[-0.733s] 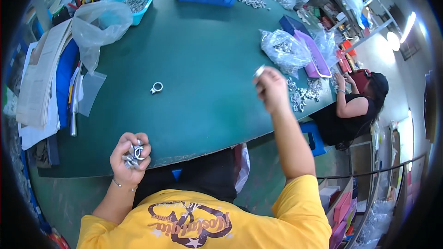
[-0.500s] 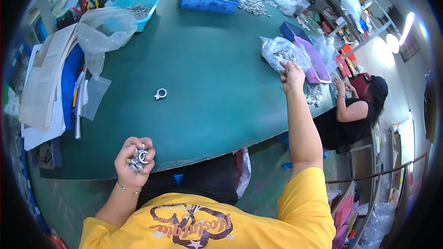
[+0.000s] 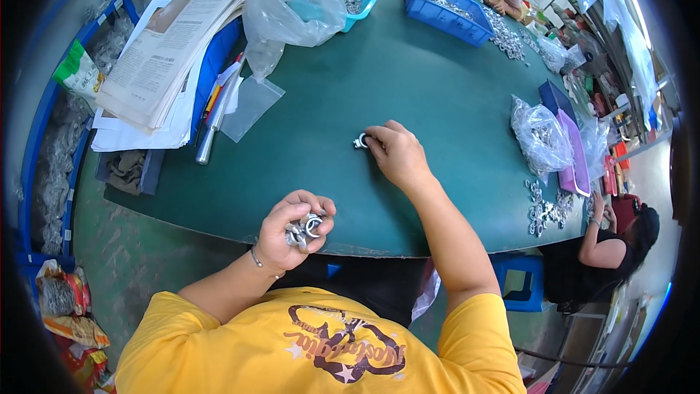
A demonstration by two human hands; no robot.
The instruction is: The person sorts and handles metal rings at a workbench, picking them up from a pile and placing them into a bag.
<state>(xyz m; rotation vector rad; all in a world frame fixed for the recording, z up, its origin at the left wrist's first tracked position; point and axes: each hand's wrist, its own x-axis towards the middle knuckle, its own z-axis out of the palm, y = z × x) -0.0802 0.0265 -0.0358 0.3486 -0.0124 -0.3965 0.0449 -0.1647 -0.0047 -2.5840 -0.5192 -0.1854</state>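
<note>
Our right hand (image 3: 401,157) is coming back from the clear bag (image 3: 541,138) to the lone ring (image 3: 358,143) on the desk (image 3: 350,208). We are already holding several rings (image 3: 294,236) in our curled left hand (image 3: 275,238); loose rings (image 3: 537,213) are lying ungathered beyond. Our right grip's nearly joined fingertips are meeting the lone ring's edge, but we cannot judge whether they are pinching it.

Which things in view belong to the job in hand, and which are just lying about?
Job, likely:
metal rings in the left hand
single ring at the right hand

Lying about, apparently:
paper stack
flat clear bag
pens
</note>
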